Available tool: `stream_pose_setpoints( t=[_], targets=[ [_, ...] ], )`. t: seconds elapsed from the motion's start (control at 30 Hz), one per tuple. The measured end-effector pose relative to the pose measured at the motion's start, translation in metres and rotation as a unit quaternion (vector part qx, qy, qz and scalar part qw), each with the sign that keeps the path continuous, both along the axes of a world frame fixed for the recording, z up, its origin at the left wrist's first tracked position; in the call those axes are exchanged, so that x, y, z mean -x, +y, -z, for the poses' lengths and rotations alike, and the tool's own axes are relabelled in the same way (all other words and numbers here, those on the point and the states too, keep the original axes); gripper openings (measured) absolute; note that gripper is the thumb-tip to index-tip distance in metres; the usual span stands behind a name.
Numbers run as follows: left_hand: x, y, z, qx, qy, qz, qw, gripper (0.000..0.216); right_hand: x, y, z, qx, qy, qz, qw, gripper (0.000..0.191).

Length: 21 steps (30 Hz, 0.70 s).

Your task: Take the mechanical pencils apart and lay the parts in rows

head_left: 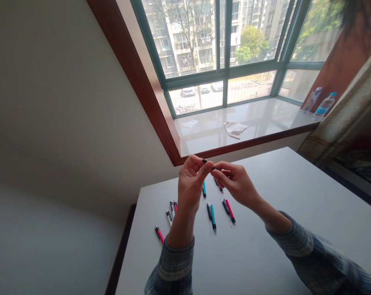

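Note:
My left hand is raised over the far part of the table, thumb and forefinger pinched on a small black piece. Touching it from the right, my right hand pinches a dark bit at its fingertips. Whether both hands grip one piece or two cannot be made out. Below them lie pen parts: a blue barrel beside a black piece, and a pink barrel beside another black piece. More parts lie partly hidden behind my hands.
On the white table, a pink pen and several white or pink pens with black grips lie left of my left forearm. Beyond the table, the window sill bears a crumpled cloth and a water bottle. A curtain hangs at right.

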State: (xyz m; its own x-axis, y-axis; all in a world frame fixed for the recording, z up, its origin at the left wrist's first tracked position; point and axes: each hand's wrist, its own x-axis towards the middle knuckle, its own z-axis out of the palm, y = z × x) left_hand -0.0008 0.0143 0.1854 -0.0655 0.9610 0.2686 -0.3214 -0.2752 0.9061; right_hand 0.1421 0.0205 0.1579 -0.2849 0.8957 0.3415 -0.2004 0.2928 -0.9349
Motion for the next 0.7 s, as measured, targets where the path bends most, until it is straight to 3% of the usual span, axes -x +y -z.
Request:
stream_pose_setpoints(
  t=[0.1, 0.23, 0.37, 0.57, 0.7],
  targets=[
    [0.001, -0.001, -0.002, 0.005, 0.0, 0.031, 1.0, 0.024, 0.0, -0.001, -0.002, 0.003, 0.019, -0.008, 1.0, 0.028],
    [0.009, -0.003, -0.001, 0.026, 0.024, 0.099, 0.994, 0.038, -0.004, 0.002, 0.001, 0.053, 0.073, -0.111, 0.99, 0.03],
    [0.014, -0.003, 0.003, 0.018, 0.041, 0.083, 0.996, 0.029, -0.008, 0.003, 0.004, 0.078, 0.073, -0.172, 0.979, 0.031],
    [0.016, -0.001, 0.0, -0.013, -0.031, 0.013, 0.999, 0.027, 0.0, 0.0, 0.004, 0.008, 0.012, -0.045, 0.999, 0.031],
    [0.021, 0.0, -0.002, -0.01, -0.013, 0.009, 1.0, 0.028, 0.002, -0.001, 0.006, 0.0, -0.004, -0.037, 0.999, 0.033]
  ],
)
